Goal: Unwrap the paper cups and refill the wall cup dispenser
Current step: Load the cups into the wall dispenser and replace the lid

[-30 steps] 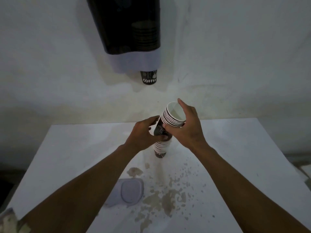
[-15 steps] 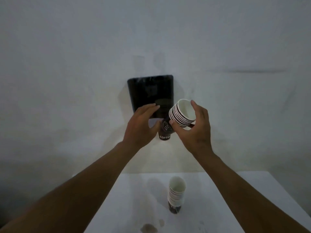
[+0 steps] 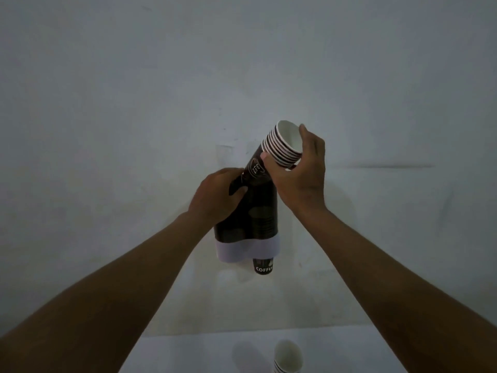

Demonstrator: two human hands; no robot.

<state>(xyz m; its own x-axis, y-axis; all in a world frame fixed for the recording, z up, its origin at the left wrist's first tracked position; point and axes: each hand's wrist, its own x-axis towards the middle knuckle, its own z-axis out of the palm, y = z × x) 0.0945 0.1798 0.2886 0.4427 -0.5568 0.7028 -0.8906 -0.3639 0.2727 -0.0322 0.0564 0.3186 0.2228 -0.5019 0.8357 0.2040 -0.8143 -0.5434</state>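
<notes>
Right hand (image 3: 301, 170): fingers and thumb curled round the rim end of a stack of nested paper cups (image 3: 279, 149), thumb on the near side, fingers wrapped over the far side. The stack is tilted, its open mouth up and to the right, its dark base end pointing down-left into the top of the wall cup dispenser (image 3: 255, 211).

Left hand (image 3: 217, 195): just left of and below the right hand, fingers curled against the upper left edge of the dispenser, thumb on its dark front. Whether it also touches the stack cannot be told.

Dispenser: dark body, pale band at the bottom. One cup marked COFFEE (image 3: 263, 266) protrudes from its lower outlet, well below both hands.

Tabletop (image 3: 188, 354): far below the hands, a second stack of cups (image 3: 286, 356) stands upright, mouth up.
</notes>
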